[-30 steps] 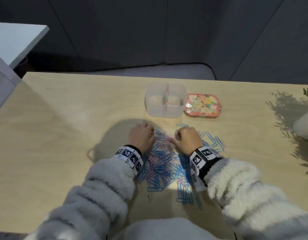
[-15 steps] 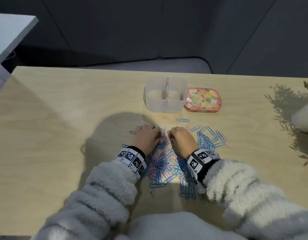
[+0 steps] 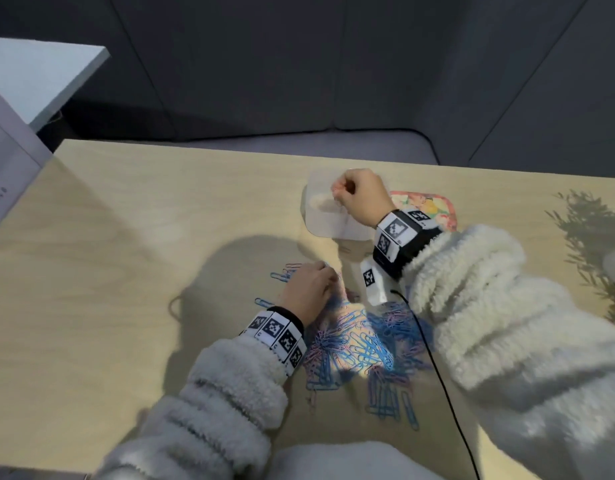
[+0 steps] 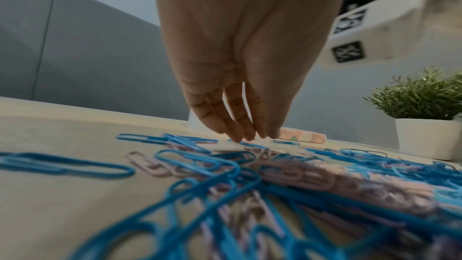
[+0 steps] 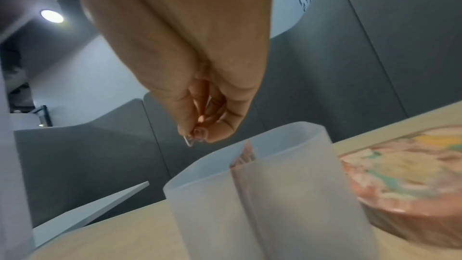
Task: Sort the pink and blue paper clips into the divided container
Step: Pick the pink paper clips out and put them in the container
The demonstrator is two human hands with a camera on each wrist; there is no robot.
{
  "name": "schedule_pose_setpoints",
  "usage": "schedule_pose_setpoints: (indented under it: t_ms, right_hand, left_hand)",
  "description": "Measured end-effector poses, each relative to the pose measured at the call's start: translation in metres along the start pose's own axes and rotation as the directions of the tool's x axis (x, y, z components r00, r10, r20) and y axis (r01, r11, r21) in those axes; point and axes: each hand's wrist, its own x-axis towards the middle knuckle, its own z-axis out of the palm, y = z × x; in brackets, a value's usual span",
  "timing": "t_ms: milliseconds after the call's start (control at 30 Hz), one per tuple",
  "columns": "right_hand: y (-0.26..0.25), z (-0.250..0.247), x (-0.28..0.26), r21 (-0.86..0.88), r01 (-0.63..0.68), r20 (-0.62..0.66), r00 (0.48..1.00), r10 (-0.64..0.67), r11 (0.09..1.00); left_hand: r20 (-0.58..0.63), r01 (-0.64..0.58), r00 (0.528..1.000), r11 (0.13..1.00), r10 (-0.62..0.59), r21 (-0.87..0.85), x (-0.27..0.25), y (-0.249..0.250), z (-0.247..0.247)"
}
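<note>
A mixed pile of pink and blue paper clips (image 3: 361, 344) (image 4: 275, 175) lies on the wooden table in front of me. The translucent divided container (image 3: 319, 216) (image 5: 250, 195) stands beyond it, with a pink divider (image 5: 246, 155) across its middle. My right hand (image 3: 347, 194) (image 5: 200, 133) hovers over the container's left half and pinches a pink paper clip (image 5: 190, 141) between thumb and fingertips. My left hand (image 3: 328, 271) (image 4: 250, 135) is at the pile's far edge, fingers and thumb gathered, tips down on the clips. Whether it holds a clip is hidden.
A floral tin lid (image 3: 427, 202) (image 5: 405, 165) lies just right of the container. A small potted plant (image 4: 425, 102) stands at the table's right edge. A black cable (image 3: 434, 358) runs from my right wrist across the pile. A white shelf (image 3: 39, 74) is far left.
My right hand has left the pile and risen forward to above the container with a pink clip. The left hand has stayed at the pile's far edge.
</note>
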Motion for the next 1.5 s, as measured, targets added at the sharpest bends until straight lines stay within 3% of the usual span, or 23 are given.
schedule_pose_setpoints:
  t_ms: [133,267,467,600,700,800,867,1000,1067,1333,1433,1500]
  right_hand:
    - [0.003,0.006,0.018,0.075,-0.091,-0.018,0.996,0.092,0.993]
    - [0.023,-0.011,-0.01,0.187,-0.096,-0.076,0.991,0.112,0.978]
    - [0.096,-0.009,-0.099,-0.136,-0.271,0.044,0.959,0.279,0.953]
    - [0.1,0.01,-0.143,-0.297,-0.075,0.28,0.946,0.162,0.952]
    - [0.099,0.006,-0.157,-0.303,-0.016,0.317,0.941,0.117,0.953]
    - [0.1,-0.003,-0.14,-0.308,-0.074,0.194,0.971,0.139,0.949]
    - [0.101,-0.008,-0.12,-0.384,-0.04,0.134,0.986,0.099,0.923]
    - [0.103,-0.014,-0.094,-0.584,0.153,0.356,0.931,0.083,0.797]
    - [0.105,-0.014,-0.093,-0.609,0.196,0.4,0.913,0.084,0.769]
    - [0.098,-0.008,-0.111,-0.603,0.131,0.276,0.96,0.052,0.787]
    - [0.099,-0.011,-0.107,-0.556,0.078,0.299,0.948,0.112,0.828]
    - [0.097,-0.014,-0.105,-0.474,0.018,0.307,0.941,0.146,0.88]
  left_hand:
    - [0.066,-0.046,0.997,0.999,0.045,0.021,0.006,0.008,0.005]
    - [0.073,-0.022,0.997,0.999,0.019,0.044,0.002,0.002,0.011]
    - [0.106,-0.088,0.991,0.994,0.081,0.066,-0.002,0.006,0.015]
    - [0.121,-0.091,0.989,0.994,0.082,0.064,0.002,0.01,0.015]
    - [0.141,-0.079,0.987,0.996,0.072,0.046,0.002,0.009,0.014]
    - [0.126,-0.049,0.991,0.998,0.043,0.043,0.001,0.008,0.015]
    - [0.114,-0.047,0.993,0.997,0.039,0.064,0.001,0.008,0.014]
    - [0.143,-0.091,0.987,0.985,0.069,0.149,0.007,0.013,0.012]
    - [0.15,-0.091,0.987,0.981,0.066,0.172,0.009,0.016,0.013]
    - [0.172,-0.111,0.981,0.983,0.085,0.148,0.012,0.012,0.016]
    - [0.15,-0.026,0.988,1.0,0.025,0.004,0.014,0.012,0.003]
    - [0.06,0.015,0.998,0.995,-0.009,-0.101,0.021,0.013,-0.015]
